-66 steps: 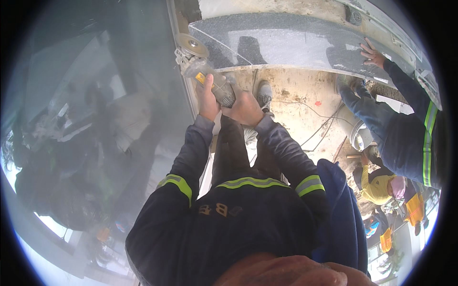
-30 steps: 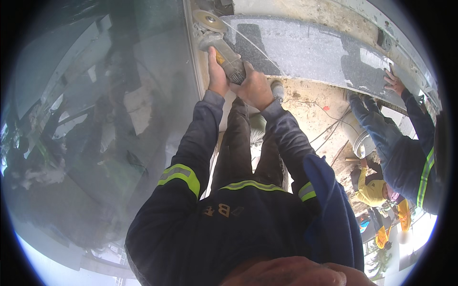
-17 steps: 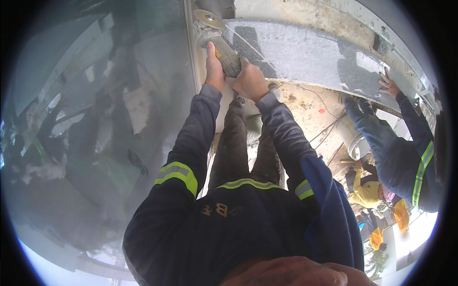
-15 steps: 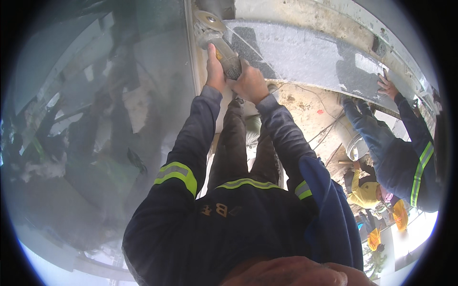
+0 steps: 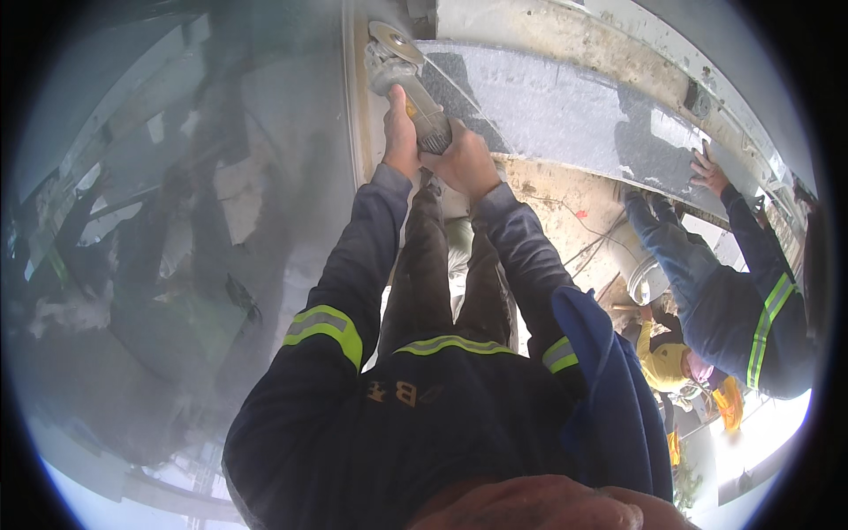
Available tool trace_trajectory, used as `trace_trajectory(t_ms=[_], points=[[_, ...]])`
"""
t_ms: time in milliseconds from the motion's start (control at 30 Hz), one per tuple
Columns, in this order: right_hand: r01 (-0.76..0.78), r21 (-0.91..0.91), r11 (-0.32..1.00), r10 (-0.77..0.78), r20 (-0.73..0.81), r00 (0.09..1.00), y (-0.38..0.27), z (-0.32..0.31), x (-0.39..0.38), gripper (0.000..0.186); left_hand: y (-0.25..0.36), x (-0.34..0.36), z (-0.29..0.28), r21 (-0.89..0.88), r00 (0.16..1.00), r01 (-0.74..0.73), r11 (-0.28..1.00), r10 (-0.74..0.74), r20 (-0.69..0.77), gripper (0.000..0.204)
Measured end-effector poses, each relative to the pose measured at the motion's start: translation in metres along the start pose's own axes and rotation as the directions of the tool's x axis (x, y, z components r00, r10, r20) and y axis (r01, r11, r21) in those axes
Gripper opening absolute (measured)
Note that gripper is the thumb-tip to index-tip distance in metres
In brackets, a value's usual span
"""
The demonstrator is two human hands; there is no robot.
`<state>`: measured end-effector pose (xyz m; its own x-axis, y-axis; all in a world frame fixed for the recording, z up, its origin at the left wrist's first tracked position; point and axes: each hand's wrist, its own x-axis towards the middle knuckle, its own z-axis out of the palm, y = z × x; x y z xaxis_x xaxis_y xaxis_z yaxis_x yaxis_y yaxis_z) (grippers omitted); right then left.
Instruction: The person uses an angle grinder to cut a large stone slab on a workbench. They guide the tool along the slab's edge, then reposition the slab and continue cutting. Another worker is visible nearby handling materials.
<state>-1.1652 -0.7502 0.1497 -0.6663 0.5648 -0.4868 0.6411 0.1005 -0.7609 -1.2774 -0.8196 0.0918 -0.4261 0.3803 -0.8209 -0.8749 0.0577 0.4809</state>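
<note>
Both my hands grip a dusty angle grinder [image 5: 427, 117]. My left hand [image 5: 400, 134] is closed along the side of its body, thumb toward the head. My right hand [image 5: 466, 162] wraps the rear end. The pale round disc [image 5: 396, 41] sits at the far end, at the left end of a long grey stone slab [image 5: 556, 106]. A thin pale line runs diagonally across the slab's dark, dust-free patch. Whether the disc touches the stone cannot be made out.
A large glossy reflective panel [image 5: 177, 291] stands close on my left. At right, a co-worker's hand [image 5: 709, 170] rests on the slab's far end. Below lie a bucket [image 5: 647, 281] and cables [image 5: 601, 238] on dusty ground. Another person in yellow [image 5: 664, 365] is lower right.
The grinder and my hands have shifted slightly down and right in the picture. The co-worker and bucket appear slightly further left. My grip is the same.
</note>
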Motion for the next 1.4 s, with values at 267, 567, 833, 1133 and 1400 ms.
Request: trace_trajectory(t_ms=[267,567,833,1133,1400], points=[[-0.031,0.018,0.999,0.031,0.019,0.999,-0.015,-0.009,-0.01,0.062,-0.003,-0.003,-0.003,0.044,1.0,-0.006,0.999,0.007,-0.016,0.067],[-0.05,-0.028,0.998,0.051,0.036,0.998,-0.003,-0.004,-0.005,0.065,-0.001,-0.007,0.001,0.063,1.0,-0.007,0.998,0.007,-0.005,0.066],[-0.065,-0.029,0.998,0.065,0.033,0.997,-0.011,-0.006,-0.016,0.059,-0.01,-0.01,-0.002,0.03,1.0,-0.019,0.999,0.02,-0.012,0.067],[-0.03,-0.042,0.999,0.032,0.031,0.999,-0.001,-0.014,-0.028,0.059,-0.019,-0.021,0.004,0.048,0.998,-0.052,0.998,0.053,-0.025,0.068],[-0.076,-0.051,0.996,0.08,0.084,0.993,0.004,-0.022,-0.02,0.068,-0.017,-0.02,0.012,0.02,0.998,-0.011,1.0,0.012,-0.062,0.067]])
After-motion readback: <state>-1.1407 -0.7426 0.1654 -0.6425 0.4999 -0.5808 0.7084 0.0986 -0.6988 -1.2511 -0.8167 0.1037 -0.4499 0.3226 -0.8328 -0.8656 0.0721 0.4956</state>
